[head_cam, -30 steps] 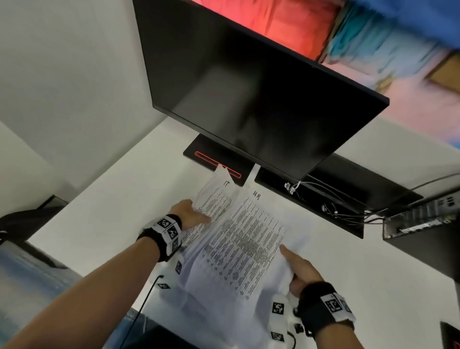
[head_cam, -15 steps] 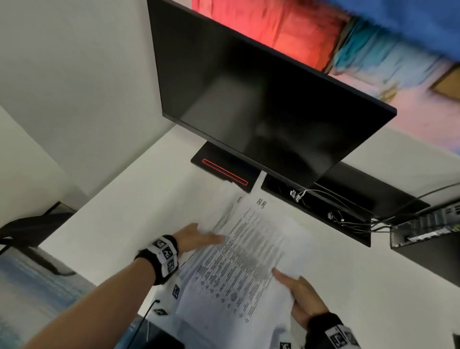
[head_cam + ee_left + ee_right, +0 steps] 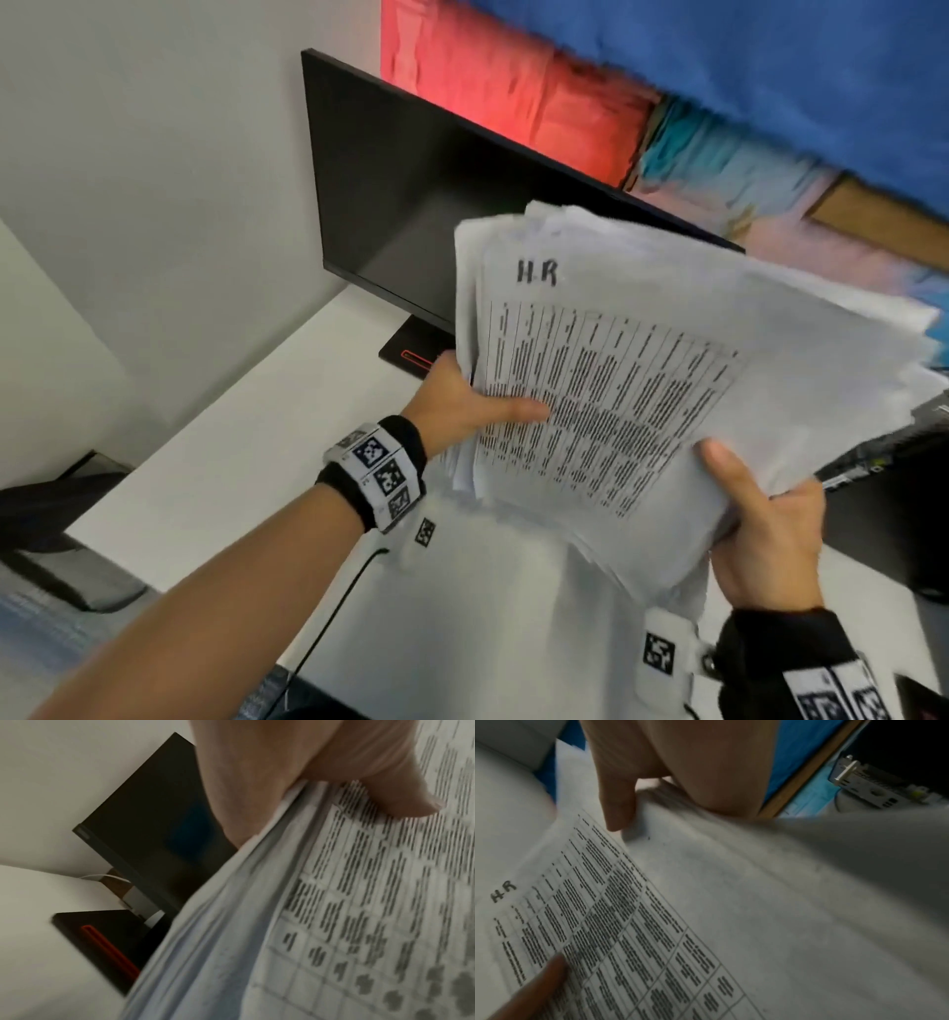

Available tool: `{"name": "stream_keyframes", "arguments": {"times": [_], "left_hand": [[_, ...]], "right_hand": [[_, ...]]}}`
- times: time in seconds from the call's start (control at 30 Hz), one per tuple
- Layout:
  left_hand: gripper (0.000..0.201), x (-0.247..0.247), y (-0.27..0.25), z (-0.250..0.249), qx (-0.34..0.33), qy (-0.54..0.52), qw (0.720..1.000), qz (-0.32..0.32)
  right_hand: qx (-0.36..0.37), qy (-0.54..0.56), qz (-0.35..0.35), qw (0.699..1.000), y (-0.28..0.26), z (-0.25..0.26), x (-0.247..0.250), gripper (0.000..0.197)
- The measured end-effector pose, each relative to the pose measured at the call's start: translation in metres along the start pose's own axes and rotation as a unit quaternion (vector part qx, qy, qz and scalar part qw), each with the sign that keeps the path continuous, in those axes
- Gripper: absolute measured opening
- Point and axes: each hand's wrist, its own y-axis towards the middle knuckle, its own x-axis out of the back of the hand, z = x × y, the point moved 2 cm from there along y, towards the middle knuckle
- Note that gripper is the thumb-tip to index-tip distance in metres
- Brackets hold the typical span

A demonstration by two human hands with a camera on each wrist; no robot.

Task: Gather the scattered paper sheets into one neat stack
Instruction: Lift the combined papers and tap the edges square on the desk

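A thick bundle of paper sheets (image 3: 642, 390) hangs in the air in front of the monitor, its edges fanned and uneven. The top sheet carries a printed table and a handwritten "HR". My left hand (image 3: 462, 406) grips the bundle's left edge, thumb lying across the print and fingers hidden behind. My right hand (image 3: 760, 519) grips the lower right edge, thumb on top. The left wrist view shows the layered paper edges (image 3: 231, 923) under my left thumb (image 3: 385, 787). In the right wrist view my right thumb (image 3: 618, 801) presses on the top sheet (image 3: 706, 902).
A black monitor (image 3: 411, 216) stands on the white desk (image 3: 246, 462), its base (image 3: 411, 354) marked with a red line. A black cable (image 3: 334, 611) runs over the desk's front edge. Dark equipment (image 3: 883, 462) sits at the right. A colourful painting (image 3: 667, 103) hangs behind.
The sheets lay on the desk under both hands; now both hands have lifted the whole bundle up off the desk toward me, in front of the monitor.
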Motion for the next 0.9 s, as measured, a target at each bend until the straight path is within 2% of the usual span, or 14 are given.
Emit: {"name": "stream_keyframes", "arguments": {"times": [0.07, 0.1, 0.27, 0.37, 0.43, 0.47, 0.5, 0.53, 0.57, 0.63, 0.67, 0.77, 0.83, 0.9], "left_hand": [[0.060, 0.003, 0.004, -0.009, -0.038, -0.018, 0.999, -0.028], [0.056, 0.006, 0.006, -0.009, -0.045, -0.019, 0.998, -0.032], [0.039, -0.002, 0.006, 0.019, 0.003, -0.001, 0.999, -0.038], [0.029, -0.017, 0.009, 0.029, 0.024, 0.027, 0.999, -0.036], [0.021, -0.020, 0.012, 0.024, 0.016, 0.040, 0.997, -0.060], [0.021, -0.020, 0.013, 0.019, 0.012, 0.037, 0.996, -0.079], [0.024, -0.017, 0.014, 0.015, 0.008, 0.024, 0.995, -0.098], [0.029, -0.012, 0.015, 0.012, 0.006, 0.002, 0.993, -0.115], [0.034, -0.006, 0.016, 0.009, 0.002, -0.026, 0.991, -0.131], [0.048, 0.008, 0.018, 0.009, 0.007, -0.117, 0.981, -0.152], [0.055, 0.014, 0.019, 0.012, 0.020, -0.180, 0.973, -0.146], [0.062, 0.016, 0.017, 0.026, 0.079, -0.343, 0.935, -0.033], [0.067, 0.021, 0.013, 0.037, 0.099, -0.374, 0.922, 0.012], [0.074, 0.040, 0.013, 0.039, 0.090, -0.376, 0.922, 0.002]], "right_hand": [[0.019, -0.016, -0.006, 1.000, -0.001, 0.000, 0.000, 0.050], [0.010, -0.040, -0.007, 0.999, -0.002, -0.005, 0.000, 0.048], [-0.129, -0.156, 0.031, 0.979, -0.003, -0.076, 0.007, 0.031], [-0.162, -0.170, -0.001, 0.972, -0.001, -0.097, 0.021, 0.035], [-0.171, -0.163, -0.027, 0.971, 0.001, -0.106, 0.036, 0.057], [-0.177, -0.160, -0.044, 0.970, 0.001, -0.110, 0.044, 0.079], [-0.187, -0.163, -0.063, 0.967, 0.000, -0.116, 0.051, 0.103], [-0.205, -0.165, -0.080, 0.962, -0.004, -0.119, 0.054, 0.119], [-0.235, -0.152, -0.090, 0.956, -0.008, -0.125, 0.058, 0.123], [-0.310, -0.041, -0.081, 0.946, -0.016, -0.137, 0.061, 0.114], [-0.338, 0.028, -0.072, 0.938, -0.018, -0.140, 0.057, 0.100], [-0.327, 0.168, -0.026, 0.930, -0.020, -0.130, 0.040, 0.058], [-0.299, 0.169, -0.029, 0.939, -0.012, -0.117, 0.034, 0.047], [-0.257, 0.117, -0.038, 0.958, -0.002, -0.099, 0.032, 0.038]]}}
